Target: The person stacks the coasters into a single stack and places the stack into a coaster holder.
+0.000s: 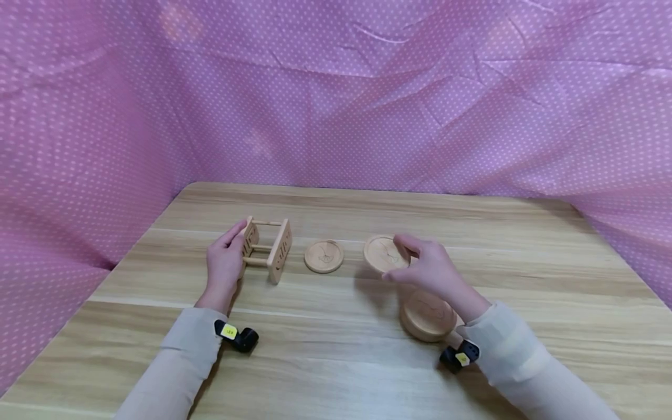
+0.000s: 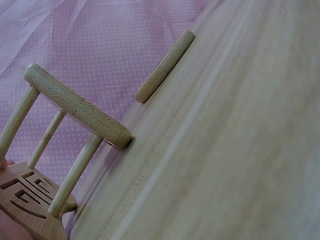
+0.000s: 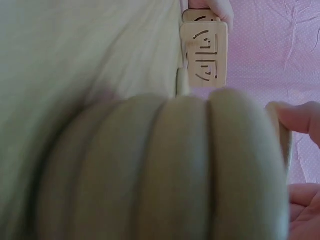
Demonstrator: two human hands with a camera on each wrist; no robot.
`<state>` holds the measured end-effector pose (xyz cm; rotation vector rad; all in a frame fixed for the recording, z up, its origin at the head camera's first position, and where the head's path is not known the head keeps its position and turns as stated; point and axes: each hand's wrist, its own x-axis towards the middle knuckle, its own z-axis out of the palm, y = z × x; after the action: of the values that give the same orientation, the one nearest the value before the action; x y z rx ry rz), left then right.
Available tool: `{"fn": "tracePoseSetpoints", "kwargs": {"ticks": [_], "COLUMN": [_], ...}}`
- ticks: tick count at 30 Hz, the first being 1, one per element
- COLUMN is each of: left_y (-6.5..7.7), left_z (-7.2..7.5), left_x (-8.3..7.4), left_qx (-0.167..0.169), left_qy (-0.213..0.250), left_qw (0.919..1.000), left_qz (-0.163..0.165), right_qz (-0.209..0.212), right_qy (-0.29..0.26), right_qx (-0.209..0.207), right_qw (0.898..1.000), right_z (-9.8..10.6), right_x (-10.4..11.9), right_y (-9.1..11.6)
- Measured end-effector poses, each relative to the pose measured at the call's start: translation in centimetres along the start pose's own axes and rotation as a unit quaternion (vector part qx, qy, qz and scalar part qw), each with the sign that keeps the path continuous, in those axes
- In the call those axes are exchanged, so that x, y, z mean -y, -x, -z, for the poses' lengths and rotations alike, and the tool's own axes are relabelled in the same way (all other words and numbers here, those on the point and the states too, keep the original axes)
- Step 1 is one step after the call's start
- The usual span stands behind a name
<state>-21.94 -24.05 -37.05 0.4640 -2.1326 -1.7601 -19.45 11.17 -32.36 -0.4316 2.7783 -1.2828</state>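
Observation:
My left hand [image 1: 224,265] grips the left panel of a small wooden coaster rack [image 1: 280,252], which has carved side panels joined by dowels. In the left wrist view the rack [image 2: 75,104] stands near a coaster edge-on. Between the hands, a round wooden coaster [image 1: 324,256] with an engraved drawing lies flat on the table. Thumb and fingers of my right hand [image 1: 436,273] pinch another coaster [image 1: 382,252], raised above the tabletop. Below that hand sits a stack of coasters [image 1: 427,318]; this stack [image 3: 170,170] looms large and blurred in the right wrist view.
Everything stands on a wood-grain table [image 1: 325,373] with rounded far corners. Pink dotted cloth [image 1: 336,116] hangs behind it and along both sides. Each wrist wears a small black camera, such as the left camera [image 1: 244,339].

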Motion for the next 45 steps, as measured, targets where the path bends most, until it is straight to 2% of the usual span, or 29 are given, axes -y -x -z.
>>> {"fn": "tracePoseSetpoints", "kwargs": {"ticks": [5, 11, 20, 25, 35, 45], "left_y": [-0.1, -0.2, -0.3, -0.3, -0.2, -0.1], "left_z": [0.0, -0.1, -0.2, -0.1, -0.1, -0.1], "left_x": [0.2, 0.4, 0.4, 0.3, 0.1, 0.0], "left_qx": [-0.002, -0.004, -0.01, -0.006, -0.005, -0.004], "left_qy": [0.001, 0.005, 0.0, -0.002, -0.002, -0.006], "left_qw": [1.0, 1.0, 0.9999, 0.9999, 1.0, 1.0], "left_qz": [0.001, 0.006, -0.011, -0.009, -0.001, -0.002], "right_qz": [0.012, 0.048, 0.082, 0.101, 0.11, 0.116], "right_qy": [0.006, 0.005, -0.012, -0.008, 0.011, 0.025], "right_qx": [0.014, 0.026, 0.04, 0.043, 0.04, 0.047], "right_qw": [1.0, 0.998, 0.996, 0.994, 0.993, 0.992], "right_z": [0.4, 0.7, 1.7, 2.3, 3.0, 3.6], "right_x": [-0.8, -1.6, -2.6, -3.3, -4.6, -4.8], "right_y": [0.7, 1.5, 2.8, 3.6, 4.8, 5.7]}}
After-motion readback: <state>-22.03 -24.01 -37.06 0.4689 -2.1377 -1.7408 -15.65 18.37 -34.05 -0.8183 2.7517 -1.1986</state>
